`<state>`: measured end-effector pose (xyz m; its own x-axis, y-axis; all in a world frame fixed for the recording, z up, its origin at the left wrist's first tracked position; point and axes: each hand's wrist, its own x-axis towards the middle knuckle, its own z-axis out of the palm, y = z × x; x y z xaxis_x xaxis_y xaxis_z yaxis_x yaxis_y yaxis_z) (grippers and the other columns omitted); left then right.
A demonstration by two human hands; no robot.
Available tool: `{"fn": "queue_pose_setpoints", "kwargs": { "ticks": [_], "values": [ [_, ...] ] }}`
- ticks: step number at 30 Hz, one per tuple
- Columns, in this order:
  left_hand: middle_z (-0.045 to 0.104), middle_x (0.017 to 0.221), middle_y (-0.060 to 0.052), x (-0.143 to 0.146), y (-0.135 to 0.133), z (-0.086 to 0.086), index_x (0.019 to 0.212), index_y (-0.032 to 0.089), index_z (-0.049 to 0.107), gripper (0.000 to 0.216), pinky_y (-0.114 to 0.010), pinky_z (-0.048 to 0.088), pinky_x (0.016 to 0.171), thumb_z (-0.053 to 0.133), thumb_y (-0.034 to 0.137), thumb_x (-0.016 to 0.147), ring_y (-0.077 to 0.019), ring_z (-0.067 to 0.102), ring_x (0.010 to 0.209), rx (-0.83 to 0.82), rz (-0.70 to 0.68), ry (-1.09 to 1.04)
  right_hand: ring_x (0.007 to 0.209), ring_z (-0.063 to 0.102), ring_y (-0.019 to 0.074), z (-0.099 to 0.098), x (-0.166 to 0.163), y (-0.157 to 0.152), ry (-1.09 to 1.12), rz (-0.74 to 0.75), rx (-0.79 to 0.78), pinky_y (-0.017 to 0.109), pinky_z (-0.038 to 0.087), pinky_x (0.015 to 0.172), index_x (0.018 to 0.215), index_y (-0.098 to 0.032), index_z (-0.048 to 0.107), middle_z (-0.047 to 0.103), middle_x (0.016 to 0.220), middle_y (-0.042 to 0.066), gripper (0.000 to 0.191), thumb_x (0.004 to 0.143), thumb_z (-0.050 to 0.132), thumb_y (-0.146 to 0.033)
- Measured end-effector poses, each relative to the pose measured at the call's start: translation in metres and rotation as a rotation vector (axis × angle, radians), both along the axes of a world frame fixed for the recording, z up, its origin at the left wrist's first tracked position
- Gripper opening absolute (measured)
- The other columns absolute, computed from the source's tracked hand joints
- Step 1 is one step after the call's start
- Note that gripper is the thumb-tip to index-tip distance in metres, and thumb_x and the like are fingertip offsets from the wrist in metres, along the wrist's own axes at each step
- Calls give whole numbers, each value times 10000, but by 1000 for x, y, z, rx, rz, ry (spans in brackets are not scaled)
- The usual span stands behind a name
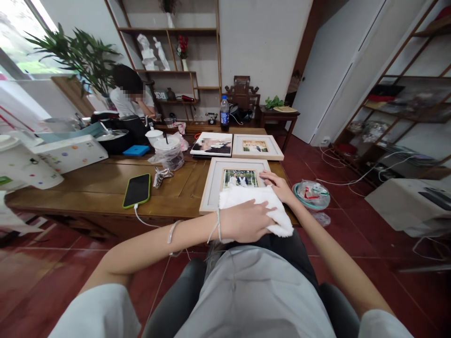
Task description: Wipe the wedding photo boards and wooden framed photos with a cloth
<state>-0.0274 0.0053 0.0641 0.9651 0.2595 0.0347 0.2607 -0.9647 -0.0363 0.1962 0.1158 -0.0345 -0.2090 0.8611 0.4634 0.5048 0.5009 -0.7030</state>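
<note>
A light wooden picture frame [210,188] with a photo of a couple lies flat at the table's front edge. A white cloth [243,195] covers its lower part and hangs over toward my lap. My left hand [246,219] rests flat on the cloth, palm down, fingers stretched out and slightly apart. On the frame's right border lies my right hand [278,187], beside the cloth, its fingers extended. The border and the glass nearest me are hidden beneath cloth and hand.
Behind stand a second frame [276,149] and a photo panel [211,145]. Left on the wooden table [183,180] are a charging phone [137,190], a bagged cup [168,152] and a white box [72,154]. A cola bottle [224,115] stands farther back. Another person [130,94] sits across.
</note>
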Motion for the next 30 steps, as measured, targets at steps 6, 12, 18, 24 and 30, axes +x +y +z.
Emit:
{"fn": "queue_pose_setpoints", "kwargs": {
  "ticks": [6,12,18,24,30],
  "values": [
    [549,1368,-131,10,6,-11,1173,176,641,315,-473,423,1031,440,300,965,-288,452,1317,9,165,-26,1290,516,240,0,1,0,-12,-2,-11,450,350,1122,1080,-247,729,653,1271,73,305,847,532,-235],
    [433,1481,-120,8,50,-22,1213,193,615,325,-548,400,1039,431,251,951,-299,364,1384,13,399,73,1313,492,230,0,0,-1,-44,-7,-8,458,321,1140,1129,-273,708,647,1281,39,400,807,504,-154],
    [348,1530,-134,-6,105,-37,1150,192,659,365,-710,291,1032,447,85,873,-375,278,1415,113,648,20,1320,483,236,-2,1,0,-43,-14,-9,472,302,1153,1127,-258,708,630,1306,48,397,802,508,-147],
    [176,1599,-114,-13,139,-33,1195,175,629,454,-699,272,1042,425,-8,833,-383,171,1449,214,753,-50,1319,484,237,-3,2,-1,-57,-15,-1,462,316,1150,1146,-245,701,623,1314,53,412,805,494,-141],
    [332,1545,-92,-26,138,-27,1221,217,625,530,-543,376,1036,441,-38,793,-331,321,1392,177,612,43,1313,491,235,-3,2,-1,-51,-32,-14,468,312,1152,1153,-251,697,611,1333,42,417,807,491,-138]
  ]
}}
